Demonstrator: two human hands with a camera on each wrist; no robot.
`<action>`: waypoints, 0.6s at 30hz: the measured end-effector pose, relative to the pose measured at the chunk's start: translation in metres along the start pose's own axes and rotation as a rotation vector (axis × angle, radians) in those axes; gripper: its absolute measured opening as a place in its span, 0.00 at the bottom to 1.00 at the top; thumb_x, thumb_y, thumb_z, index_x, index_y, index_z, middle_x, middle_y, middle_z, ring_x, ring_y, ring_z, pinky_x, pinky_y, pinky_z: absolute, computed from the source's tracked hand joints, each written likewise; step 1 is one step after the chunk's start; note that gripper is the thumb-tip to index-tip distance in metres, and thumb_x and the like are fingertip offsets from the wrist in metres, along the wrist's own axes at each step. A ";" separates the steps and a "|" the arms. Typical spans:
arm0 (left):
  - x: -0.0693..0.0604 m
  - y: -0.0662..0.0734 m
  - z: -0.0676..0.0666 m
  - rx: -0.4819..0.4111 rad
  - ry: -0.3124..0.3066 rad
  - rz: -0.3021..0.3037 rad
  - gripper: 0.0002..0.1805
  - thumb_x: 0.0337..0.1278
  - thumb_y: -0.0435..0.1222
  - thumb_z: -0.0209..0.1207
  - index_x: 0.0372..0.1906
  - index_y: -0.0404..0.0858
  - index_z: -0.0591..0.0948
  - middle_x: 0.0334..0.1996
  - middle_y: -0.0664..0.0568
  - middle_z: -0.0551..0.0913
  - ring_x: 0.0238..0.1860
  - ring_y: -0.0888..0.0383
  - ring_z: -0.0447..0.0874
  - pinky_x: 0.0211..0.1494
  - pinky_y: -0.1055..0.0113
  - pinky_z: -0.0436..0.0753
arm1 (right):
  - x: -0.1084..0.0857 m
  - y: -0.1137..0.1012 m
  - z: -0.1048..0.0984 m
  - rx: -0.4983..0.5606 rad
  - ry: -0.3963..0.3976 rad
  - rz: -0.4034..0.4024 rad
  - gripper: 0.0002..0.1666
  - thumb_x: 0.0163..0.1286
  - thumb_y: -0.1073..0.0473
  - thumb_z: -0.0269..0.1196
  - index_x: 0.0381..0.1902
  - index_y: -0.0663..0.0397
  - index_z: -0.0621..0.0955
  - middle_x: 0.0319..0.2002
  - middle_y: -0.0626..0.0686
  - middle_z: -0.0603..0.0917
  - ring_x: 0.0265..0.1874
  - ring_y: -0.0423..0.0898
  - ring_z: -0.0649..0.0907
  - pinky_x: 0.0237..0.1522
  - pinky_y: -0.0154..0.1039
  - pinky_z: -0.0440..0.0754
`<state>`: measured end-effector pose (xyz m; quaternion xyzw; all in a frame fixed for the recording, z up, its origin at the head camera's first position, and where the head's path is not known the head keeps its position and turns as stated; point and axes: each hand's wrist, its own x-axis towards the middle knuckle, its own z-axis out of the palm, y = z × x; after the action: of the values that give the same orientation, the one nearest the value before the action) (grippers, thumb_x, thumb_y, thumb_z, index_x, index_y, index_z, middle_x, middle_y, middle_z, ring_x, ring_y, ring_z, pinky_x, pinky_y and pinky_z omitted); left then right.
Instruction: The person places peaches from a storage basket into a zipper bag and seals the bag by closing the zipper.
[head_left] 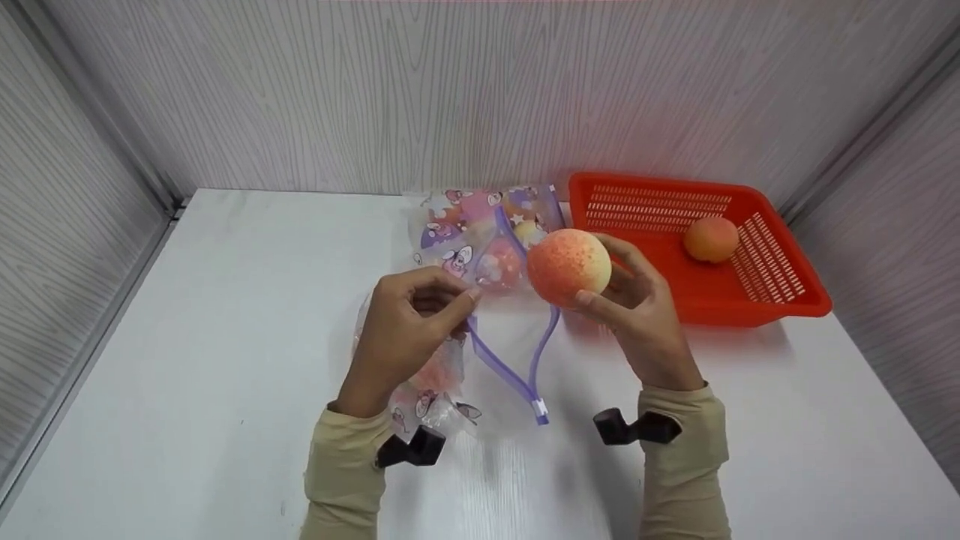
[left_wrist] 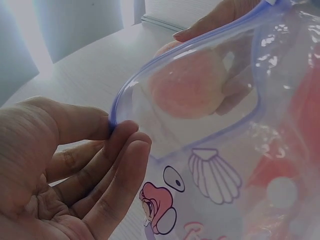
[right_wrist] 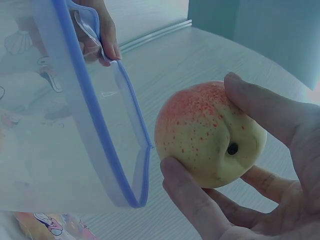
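My left hand (head_left: 409, 322) pinches the purple rim of a clear printed zip bag (left_wrist: 215, 175) between thumb and fingertips. The bag's mouth is spread wide, and a white slider (head_left: 540, 407) sits at its near end. In my right hand (head_left: 649, 319) is a red-and-yellow peach (head_left: 568, 266), gripped by thumb and fingers just right of the bag mouth. A dark pit marks the peach (right_wrist: 200, 135) in the right wrist view, where it stands apart from the bag rim. Blurred reddish shapes show through the film in the left wrist view.
A red plastic basket (head_left: 750, 309) stands at the back right with one peach (head_left: 711, 240) inside. Behind the held bag lies another printed bag (head_left: 480, 206) with colourful contents. Pale wood-grain walls enclose the white table (head_left: 225, 300) at the back and both sides.
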<state>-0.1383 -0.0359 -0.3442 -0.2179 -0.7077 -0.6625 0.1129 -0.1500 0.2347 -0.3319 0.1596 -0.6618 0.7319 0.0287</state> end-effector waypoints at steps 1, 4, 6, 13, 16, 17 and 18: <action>0.000 0.000 0.000 0.003 0.002 -0.002 0.05 0.64 0.33 0.67 0.34 0.35 0.87 0.27 0.50 0.86 0.24 0.53 0.86 0.33 0.60 0.90 | 0.000 0.000 0.001 -0.009 -0.011 0.004 0.36 0.63 0.71 0.65 0.69 0.52 0.71 0.65 0.61 0.76 0.62 0.62 0.77 0.59 0.55 0.81; -0.001 0.001 0.000 0.005 0.007 -0.008 0.04 0.63 0.33 0.67 0.34 0.36 0.87 0.27 0.50 0.86 0.24 0.54 0.86 0.33 0.60 0.90 | 0.000 0.001 0.001 -0.047 -0.034 0.010 0.34 0.64 0.70 0.65 0.69 0.53 0.73 0.64 0.61 0.77 0.61 0.62 0.78 0.58 0.54 0.82; 0.000 0.001 0.000 -0.005 0.008 -0.009 0.04 0.63 0.33 0.67 0.34 0.35 0.87 0.27 0.50 0.86 0.24 0.53 0.86 0.32 0.60 0.89 | -0.001 0.002 0.000 -0.066 -0.054 0.004 0.32 0.66 0.69 0.65 0.68 0.55 0.73 0.63 0.62 0.78 0.61 0.62 0.78 0.58 0.54 0.83; 0.001 -0.001 0.001 -0.047 -0.005 -0.003 0.05 0.63 0.30 0.66 0.32 0.33 0.86 0.26 0.48 0.86 0.24 0.52 0.86 0.30 0.59 0.89 | -0.002 0.002 0.000 -0.065 -0.115 -0.020 0.27 0.74 0.63 0.61 0.67 0.67 0.71 0.63 0.66 0.78 0.63 0.67 0.75 0.60 0.54 0.81; 0.001 -0.002 0.002 -0.035 -0.010 -0.004 0.05 0.63 0.30 0.65 0.32 0.32 0.86 0.26 0.49 0.86 0.25 0.53 0.86 0.32 0.60 0.89 | -0.002 0.001 0.001 -0.062 -0.105 -0.021 0.25 0.75 0.63 0.60 0.66 0.66 0.72 0.62 0.65 0.78 0.62 0.68 0.75 0.59 0.55 0.82; 0.001 -0.002 0.003 -0.031 -0.009 -0.006 0.05 0.64 0.30 0.65 0.33 0.32 0.86 0.26 0.49 0.86 0.26 0.53 0.86 0.32 0.60 0.89 | -0.002 0.001 0.001 -0.062 -0.097 -0.019 0.24 0.75 0.64 0.60 0.66 0.65 0.73 0.62 0.65 0.78 0.62 0.68 0.75 0.59 0.55 0.82; 0.001 -0.002 0.003 -0.029 -0.007 -0.007 0.05 0.64 0.30 0.65 0.33 0.32 0.86 0.26 0.49 0.86 0.26 0.53 0.86 0.32 0.60 0.89 | -0.002 0.001 0.001 -0.058 -0.087 -0.020 0.23 0.75 0.64 0.59 0.66 0.65 0.73 0.62 0.66 0.78 0.62 0.67 0.76 0.59 0.55 0.82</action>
<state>-0.1399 -0.0332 -0.3462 -0.2195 -0.6992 -0.6723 0.1049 -0.1481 0.2343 -0.3331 0.1970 -0.6817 0.7045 0.0117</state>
